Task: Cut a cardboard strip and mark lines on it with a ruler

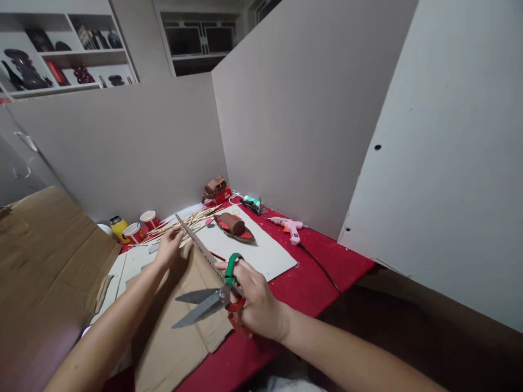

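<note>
My right hand [259,299] grips a pair of scissors [204,306] with green and red handles. The blades are spread and point left above a brown cardboard sheet [180,337]. A narrow piece of cardboard [198,245], its corrugated edge showing, stretches between my two hands. Its near end meets the fingers of my right hand beside the green handle. Close to its far end, the fingers of my left hand [169,247] are closed on it. Beyond my hands, a small brown model boat [235,226] with red parts rests on a white board [269,258].
A pink glue gun [290,227] with a black cord lies on the red tablecloth [318,267]. Thin wooden sticks [192,220], paper cups [134,233] and a yellow bottle [118,226] are at the back. Large cardboard [53,272] stands left; grey panels [286,125] enclose the table.
</note>
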Demonstrator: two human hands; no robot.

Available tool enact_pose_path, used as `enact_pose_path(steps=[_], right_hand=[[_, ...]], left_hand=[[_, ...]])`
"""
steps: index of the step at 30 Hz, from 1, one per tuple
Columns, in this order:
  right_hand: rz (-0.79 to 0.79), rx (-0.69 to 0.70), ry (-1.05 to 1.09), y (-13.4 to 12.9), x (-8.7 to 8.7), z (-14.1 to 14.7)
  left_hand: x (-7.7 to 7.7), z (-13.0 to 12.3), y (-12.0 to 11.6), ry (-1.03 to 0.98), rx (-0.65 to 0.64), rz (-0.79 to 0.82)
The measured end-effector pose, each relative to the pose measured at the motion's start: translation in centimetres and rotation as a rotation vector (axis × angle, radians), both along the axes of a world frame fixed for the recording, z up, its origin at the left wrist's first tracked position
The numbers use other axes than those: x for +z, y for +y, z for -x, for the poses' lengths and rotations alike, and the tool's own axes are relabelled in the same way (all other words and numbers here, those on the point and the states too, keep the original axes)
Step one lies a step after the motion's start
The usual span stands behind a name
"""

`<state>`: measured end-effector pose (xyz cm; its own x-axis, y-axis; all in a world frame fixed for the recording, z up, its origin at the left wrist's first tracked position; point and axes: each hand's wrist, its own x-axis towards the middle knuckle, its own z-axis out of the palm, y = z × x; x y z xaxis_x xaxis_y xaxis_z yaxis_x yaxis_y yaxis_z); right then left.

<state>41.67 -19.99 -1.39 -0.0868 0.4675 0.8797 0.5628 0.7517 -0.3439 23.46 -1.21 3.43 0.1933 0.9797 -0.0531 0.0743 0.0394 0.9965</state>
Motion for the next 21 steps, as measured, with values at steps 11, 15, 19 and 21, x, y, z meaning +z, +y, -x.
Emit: enact_pose_path(steps=[11, 15, 19, 21], right_hand=[[-0.045, 0.263, -0.203, 0.5, -0.7, 2.6], [0.015, 0.388, -0.233, 0.3, -0.5, 2.3], [0.28, 0.512, -0.024, -1.2, 0.3, 0.8], [0.572, 0.554, 0.234, -2.4, 0.3, -0.7]], left_hand=[[2.2, 1.6, -14.2, -0.34, -0.095, 0.446], [2.2, 1.3, -14.0, -0.273, -0.016, 0.481], [4.3, 2.3, -14.2, -0.18, 0.01, 0.485], [6.3, 3.4, -15.1, -0.156, 0.049, 0.44]])
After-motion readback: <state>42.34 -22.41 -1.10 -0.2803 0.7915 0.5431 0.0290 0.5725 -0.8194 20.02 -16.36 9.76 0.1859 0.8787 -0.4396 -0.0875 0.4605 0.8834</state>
